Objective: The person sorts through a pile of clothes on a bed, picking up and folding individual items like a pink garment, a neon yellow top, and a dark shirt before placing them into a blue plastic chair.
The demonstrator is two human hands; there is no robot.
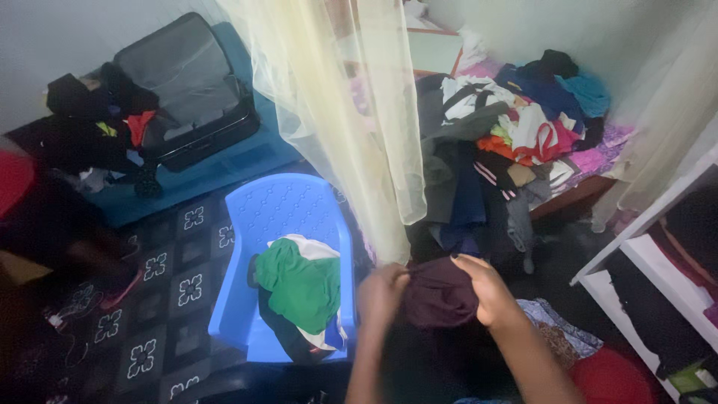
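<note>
Both hands are closed on the same piece of clothing here. The left hand (381, 293) has its fingers curled in tight, pinching one edge of a dark maroon garment (440, 293), and the right hand (486, 288) is clamped over the other side, fingers wrapped down across the top. No open grip on either one, both are bunched right into the fabric.

The garment itself is scrunched up between the two hands, near the bottom middle of the view. It's a deep plum-brown colour, looks soft and wrinkly, and it's too crumpled to tell what kind of clothing it is.

Just left of the hands there's a blue plastic chair (288, 213) with a green garment (303, 284) heaped on the seat, plus some white and dark bits under it. Far right is a bed piled with mixed clothes (516, 138), and a sheer cream curtain (351, 105) hangs down in the middle. Far left, an open grey suitcase (187, 82) sits on a blue mat. White shelves (643, 254) run along the right edge.
</note>
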